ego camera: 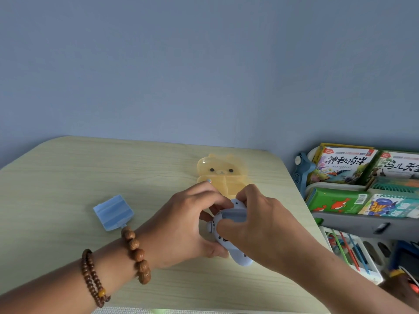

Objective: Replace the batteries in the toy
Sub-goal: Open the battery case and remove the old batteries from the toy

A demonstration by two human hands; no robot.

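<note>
A pale blue-grey toy point(238, 257) with a grey band is held just above the wooden table point(68, 177), near its right side. My left hand point(186, 225) grips the toy from the left and underneath. My right hand point(258, 220) closes over its top, fingers curled on the grey band, thumb against the toy's side. Most of the toy is hidden by both hands. No batteries are visible.
A translucent orange bear-shaped box point(217, 171) lies open behind the hands. A small blue plastic case point(113, 211) sits to the left. Beyond the table's right edge stands a rack of children's books point(349, 166) and a white basket point(353, 252).
</note>
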